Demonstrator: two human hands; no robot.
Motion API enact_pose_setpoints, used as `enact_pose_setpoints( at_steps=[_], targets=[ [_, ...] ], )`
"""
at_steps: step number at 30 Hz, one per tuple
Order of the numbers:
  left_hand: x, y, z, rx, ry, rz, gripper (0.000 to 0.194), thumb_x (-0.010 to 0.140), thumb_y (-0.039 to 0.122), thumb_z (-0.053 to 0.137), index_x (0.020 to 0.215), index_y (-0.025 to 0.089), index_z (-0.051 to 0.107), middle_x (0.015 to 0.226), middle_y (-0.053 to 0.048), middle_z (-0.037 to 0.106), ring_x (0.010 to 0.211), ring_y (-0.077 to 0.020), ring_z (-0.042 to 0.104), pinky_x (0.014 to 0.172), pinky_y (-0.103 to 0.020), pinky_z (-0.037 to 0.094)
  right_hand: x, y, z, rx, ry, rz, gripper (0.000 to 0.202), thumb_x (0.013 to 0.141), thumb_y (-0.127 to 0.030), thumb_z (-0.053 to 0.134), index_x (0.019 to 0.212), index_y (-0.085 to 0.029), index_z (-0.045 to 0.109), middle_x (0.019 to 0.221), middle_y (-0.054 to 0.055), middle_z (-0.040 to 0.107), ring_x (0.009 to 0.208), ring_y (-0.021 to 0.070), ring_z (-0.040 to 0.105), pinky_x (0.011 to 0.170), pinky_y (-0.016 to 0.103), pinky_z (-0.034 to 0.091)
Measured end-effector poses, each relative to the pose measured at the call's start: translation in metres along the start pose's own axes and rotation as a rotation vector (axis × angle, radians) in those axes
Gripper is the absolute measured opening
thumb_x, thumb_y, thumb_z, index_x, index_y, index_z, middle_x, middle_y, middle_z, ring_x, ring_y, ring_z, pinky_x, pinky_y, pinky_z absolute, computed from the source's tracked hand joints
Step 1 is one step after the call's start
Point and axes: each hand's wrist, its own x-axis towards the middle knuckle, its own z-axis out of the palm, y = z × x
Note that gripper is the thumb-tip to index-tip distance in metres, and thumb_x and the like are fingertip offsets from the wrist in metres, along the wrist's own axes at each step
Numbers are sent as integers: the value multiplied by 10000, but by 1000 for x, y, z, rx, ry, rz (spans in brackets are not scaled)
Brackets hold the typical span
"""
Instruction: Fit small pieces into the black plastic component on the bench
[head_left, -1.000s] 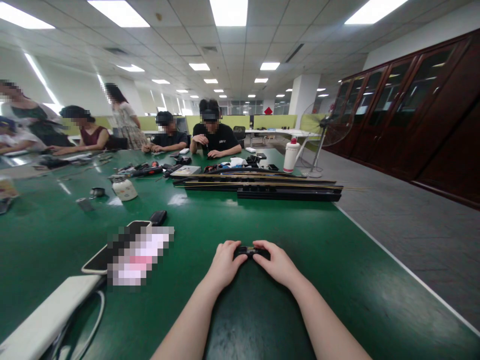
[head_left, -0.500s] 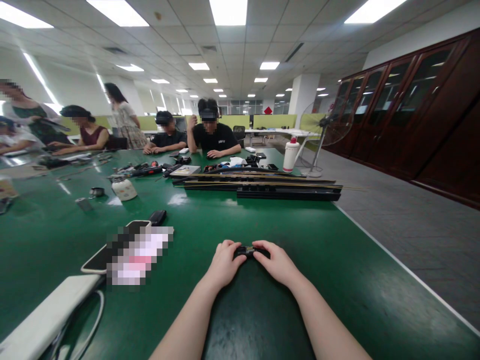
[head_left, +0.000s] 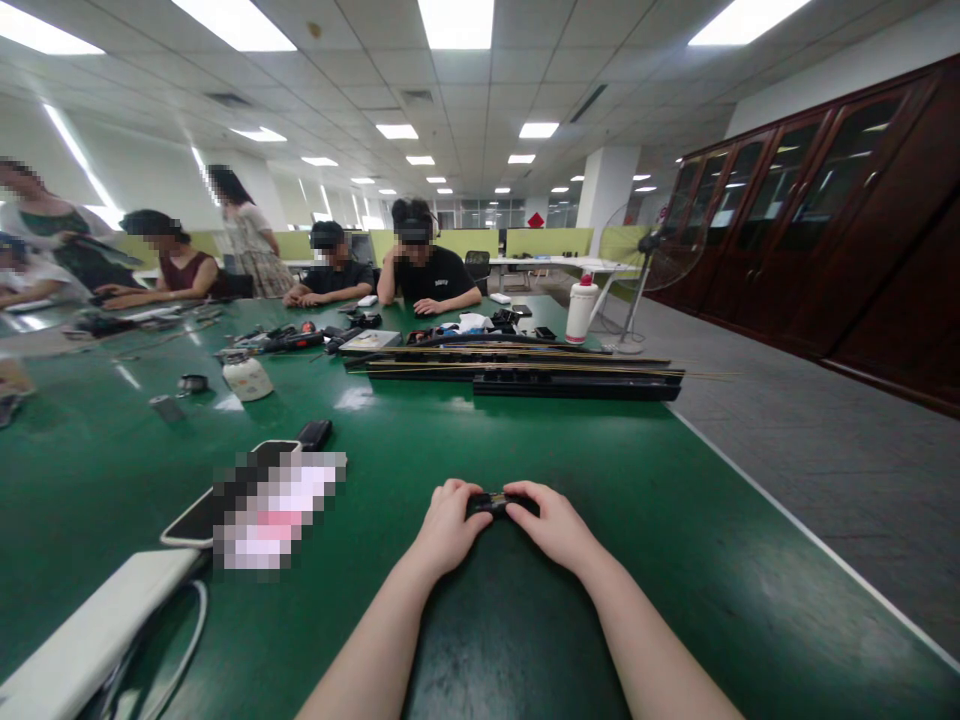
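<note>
A small black object [head_left: 493, 503] with a yellowish patch on top lies low over the green table [head_left: 510, 625], between my two hands. My left hand [head_left: 452, 525] grips its left end between thumb and fingers. At its right end, my right hand [head_left: 549, 522] has the same kind of hold. The fingertips cover both ends of the object, and what exactly it is cannot be made out.
On the left lie a phone [head_left: 217, 500], a black case [head_left: 315, 434] and a white box [head_left: 101, 630] with a cable. Long black rails [head_left: 577, 384] with thin rods cross the table ahead. A white bottle [head_left: 581, 312] stands behind them. Several people are across the table.
The person in black across the table has lowered their head against a raised hand. My hands and the black object have hardly moved.
</note>
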Motion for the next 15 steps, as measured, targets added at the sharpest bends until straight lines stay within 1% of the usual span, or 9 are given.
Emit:
enact_pose_setpoints(
  at_steps=[15],
  targets=[
    [0, 0, -1, 51, -16, 31, 263, 701, 269, 585, 953, 191, 591, 981, -81, 575, 937, -234, 486, 847, -333, 364, -1, -3, -2, -11, 1, -1, 290, 743, -261, 548, 1016, -207, 632, 1044, 66, 655, 998, 216, 580, 919, 374, 415]
  ],
)
